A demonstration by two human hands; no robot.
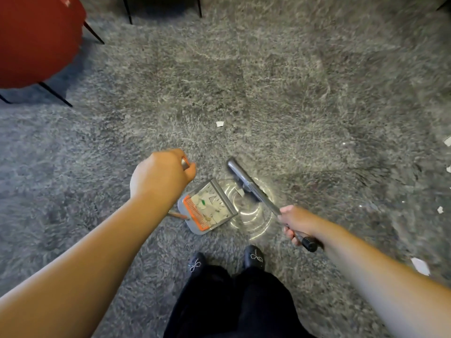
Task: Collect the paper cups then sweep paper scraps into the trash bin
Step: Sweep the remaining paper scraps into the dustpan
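Nearest the camera, two black shoes with small bow trims (227, 261) stood on the shaggy grey carpet (268, 81), below black trouser legs. Just ahead of them the right hand (296, 222) gripped the grey metal broom handle with a black end cap (258, 193), its fingers curled round the shaft near the cap. The handle's long axis ran diagonally, from the cap at lower right up and away to the upper left, where its far end looked blurred. Left of it the left hand (159, 176) was closed in a fist round the top of a thin handle, fingers pressed together around it. Beneath and between the hands lay the grey dustpan with an orange comb edge (207, 206), holding pale scraps, its open mouth facing up and right toward a shiny blurred patch on the carpet. Farther out, a white paper scrap (220, 123) lay on the carpet, others near the right edge. At far left stood a red chair on thin black legs (36, 37).
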